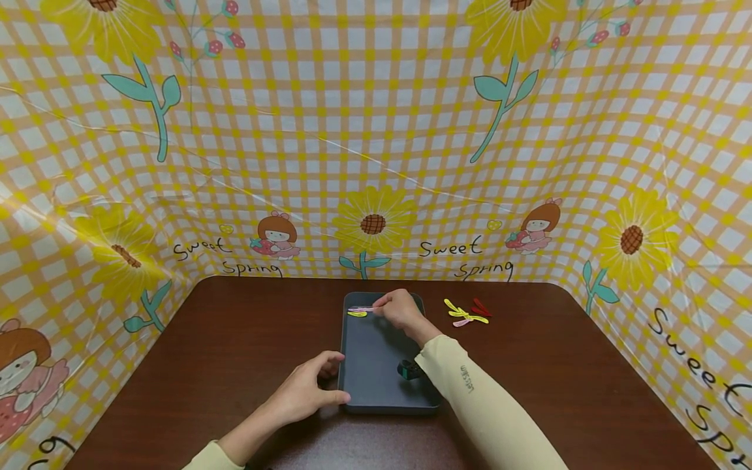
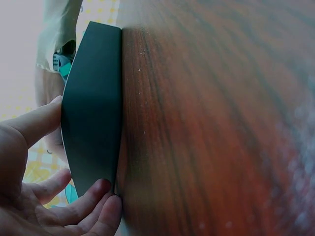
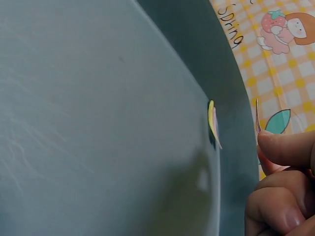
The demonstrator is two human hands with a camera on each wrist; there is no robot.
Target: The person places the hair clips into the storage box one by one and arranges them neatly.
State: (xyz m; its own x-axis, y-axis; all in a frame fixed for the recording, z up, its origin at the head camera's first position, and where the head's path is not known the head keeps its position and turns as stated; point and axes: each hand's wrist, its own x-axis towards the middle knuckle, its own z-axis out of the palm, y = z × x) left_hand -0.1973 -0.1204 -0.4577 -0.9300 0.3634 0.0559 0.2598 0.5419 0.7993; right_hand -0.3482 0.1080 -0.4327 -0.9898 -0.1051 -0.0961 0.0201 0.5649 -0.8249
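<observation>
A dark grey tray (image 1: 376, 372) lies on the table. My left hand (image 1: 305, 391) holds its left edge, thumb at the rim and fingers against the outer wall (image 2: 93, 98). Over the tray's far end, my right hand (image 1: 401, 309) pinches a slim hair clip (image 3: 257, 115) between thumb and forefinger, seen nearly edge-on in the right wrist view. Below it in the tray, a yellow hair clip (image 3: 211, 115) and a pale pink hair clip (image 3: 215, 123) lie close together near the far wall.
Right of the tray lie several yellow and pink hair clips (image 1: 464, 314) in a loose heap, with red hair clips (image 1: 480, 307) beside them. A checked, flower-printed cloth (image 1: 376, 130) walls in the brown table (image 1: 247, 339) at the back and sides.
</observation>
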